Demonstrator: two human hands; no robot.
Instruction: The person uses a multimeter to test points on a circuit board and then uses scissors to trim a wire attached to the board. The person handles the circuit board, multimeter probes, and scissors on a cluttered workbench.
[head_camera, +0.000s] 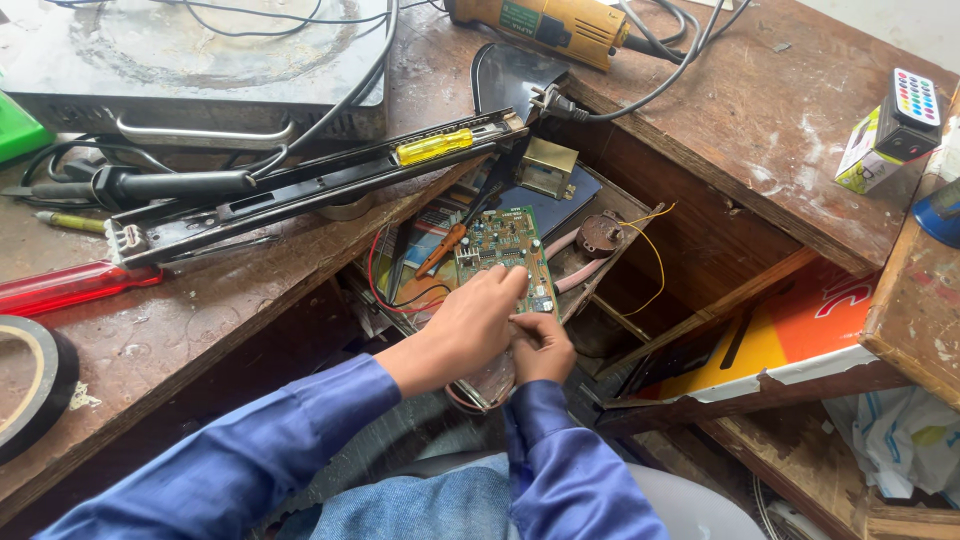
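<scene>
Green circuit board (505, 250) sits in open drawer (640, 215), just past both hands. Long side runs away from person, far end tips a bit left. Left hand (465, 330) fingers curl on near edge, holding it. Right hand (543, 347) pinches near right corner, closed tight. Left hand covers more of board.

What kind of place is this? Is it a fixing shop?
Most likely yes, an electronics repair bench. Both hands, left hand and right hand, work on a green circuit board, with a yellow-handled screwdriver, a soldering iron and loose wires on a worn wooden table.
</scene>
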